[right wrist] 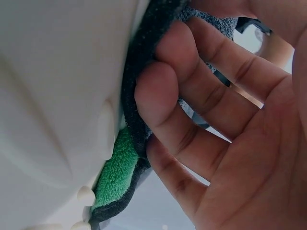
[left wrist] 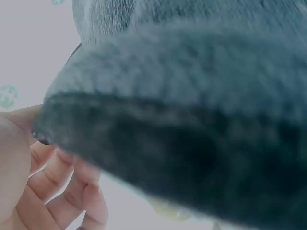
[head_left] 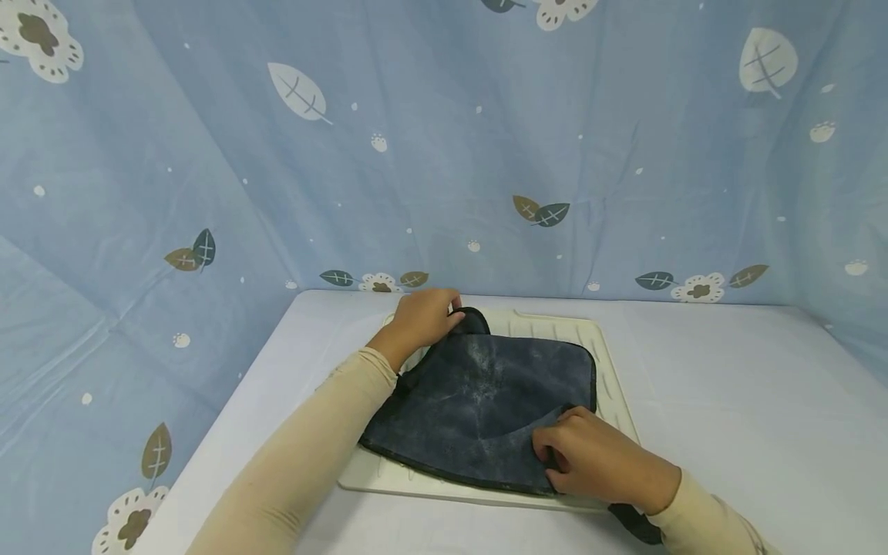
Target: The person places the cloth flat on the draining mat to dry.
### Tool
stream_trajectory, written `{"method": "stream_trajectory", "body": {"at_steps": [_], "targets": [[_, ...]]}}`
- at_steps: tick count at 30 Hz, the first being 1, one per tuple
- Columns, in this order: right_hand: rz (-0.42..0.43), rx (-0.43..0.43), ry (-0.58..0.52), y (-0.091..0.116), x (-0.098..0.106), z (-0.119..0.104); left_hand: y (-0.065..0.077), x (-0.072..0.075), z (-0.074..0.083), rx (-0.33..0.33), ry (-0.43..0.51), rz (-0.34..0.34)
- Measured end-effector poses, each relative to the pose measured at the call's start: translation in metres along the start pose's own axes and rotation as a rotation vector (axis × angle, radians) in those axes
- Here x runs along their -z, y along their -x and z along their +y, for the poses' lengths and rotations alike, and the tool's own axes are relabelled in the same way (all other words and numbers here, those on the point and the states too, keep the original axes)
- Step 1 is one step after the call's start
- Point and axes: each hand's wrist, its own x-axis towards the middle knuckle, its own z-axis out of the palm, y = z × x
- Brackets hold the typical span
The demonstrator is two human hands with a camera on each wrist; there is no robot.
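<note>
A dark blue-grey cloth (head_left: pixel 479 385) with black edging lies spread over a cream ridged board (head_left: pixel 612 385). At its far left corner, my left hand (head_left: pixel 425 317) pinches the edging, and a dark flap (head_left: pixel 473 321) curls up beside the fingertips. In the left wrist view, the cloth (left wrist: pixel 168 72) runs between the thumb and the fingers. My right hand (head_left: pixel 597 455) grips the cloth at the near right, creasing it. The right wrist view shows curled fingers (right wrist: pixel 156 88) at the black edging and a green fluffy underside (right wrist: pixel 117 165) below them.
The board rests on a white-covered table (head_left: pixel 728 385). Behind and to the left hangs a blue curtain (head_left: pixel 444 177) printed with leaves and flowers. A dark end of the cloth hangs past the board's near right corner, under my right wrist.
</note>
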Motion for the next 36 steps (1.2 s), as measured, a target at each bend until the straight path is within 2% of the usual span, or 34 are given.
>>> {"method": "stream_trajectory", "body": {"at_steps": [8,14,17,25,36], "targets": [[0.005,0.003,-0.008,0.001,0.000,-0.001,0.003,0.007,-0.027,0.092,0.080,0.047],[-0.010,-0.005,-0.013,0.000,0.000,-0.001,0.004,-0.001,-0.051,0.191,0.136,-0.011],[-0.007,0.000,-0.002,-0.001,0.000,-0.001,0.006,-0.005,-0.059,0.219,0.152,-0.027],[-0.003,-0.010,0.038,-0.002,0.001,0.001,0.009,-0.010,-0.070,0.261,0.139,-0.034],[0.026,0.023,-0.008,-0.003,0.001,0.001,0.008,-0.024,-0.088,0.339,0.097,-0.101]]}}
